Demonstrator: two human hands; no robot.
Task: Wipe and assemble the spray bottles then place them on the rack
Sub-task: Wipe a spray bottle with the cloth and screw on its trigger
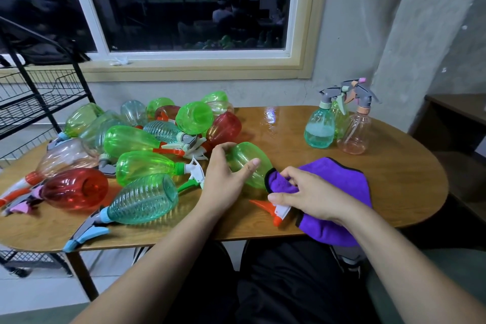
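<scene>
On the oval wooden table [289, 123], the right hand [306, 196] pinches one purple microfibre cloth [339, 184], the left hand [224, 179] clasps one green plastic bottle [249, 163], and three assembled spray bottles [339, 121] stand beyond.

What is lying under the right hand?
Under the right hand lie a purple cloth and a white and orange spray head. The hand covers the rest of the spray head.

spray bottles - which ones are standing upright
Only the three at the table's far right: the teal bottle, a green bottle behind it, and the clear pink bottle. All the others lie on their sides.
</scene>
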